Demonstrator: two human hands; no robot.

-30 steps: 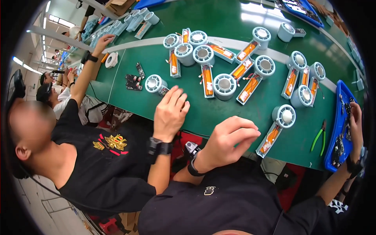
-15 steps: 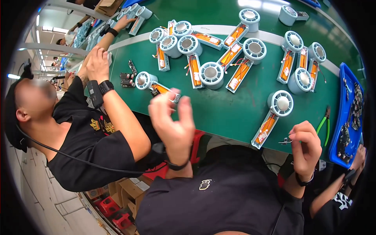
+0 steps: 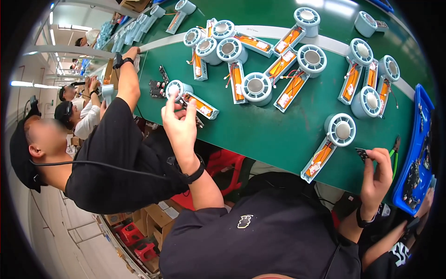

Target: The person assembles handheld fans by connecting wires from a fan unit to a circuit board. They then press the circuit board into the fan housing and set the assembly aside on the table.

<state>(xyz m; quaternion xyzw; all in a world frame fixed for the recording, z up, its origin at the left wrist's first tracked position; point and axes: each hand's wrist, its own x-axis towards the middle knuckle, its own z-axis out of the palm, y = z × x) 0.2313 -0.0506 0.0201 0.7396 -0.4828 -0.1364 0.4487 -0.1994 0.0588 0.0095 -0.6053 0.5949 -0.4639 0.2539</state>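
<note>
My right hand [image 3: 377, 179] is closed in a pinch on a small dark circuit board [image 3: 361, 154] near the table's front edge. Below the board's left side lies a pale blue handheld fan [image 3: 342, 129], its open handle showing an orange battery and wires. My left hand [image 3: 180, 128] reaches over the front edge at the left, thumb and fingers apart, with nothing visible between them. Just beyond its fingertips lies another fan [image 3: 180, 86]; a dark board by its handle is partly hidden by the hand.
Several more open-handled fans [image 3: 255, 85] lie across the green table [image 3: 260, 135]. Dark boards [image 3: 158, 88] sit at the left. Green-handled pliers [image 3: 396, 158] lie beside a blue tray [image 3: 398, 188] of small boards at the right. A co-worker [image 3: 111, 158] stands close on my left.
My left hand has moved left and away from me toward the left fan. My right hand has turned, showing the board's dark face. The co-worker's arm has drawn back from the far fans.
</note>
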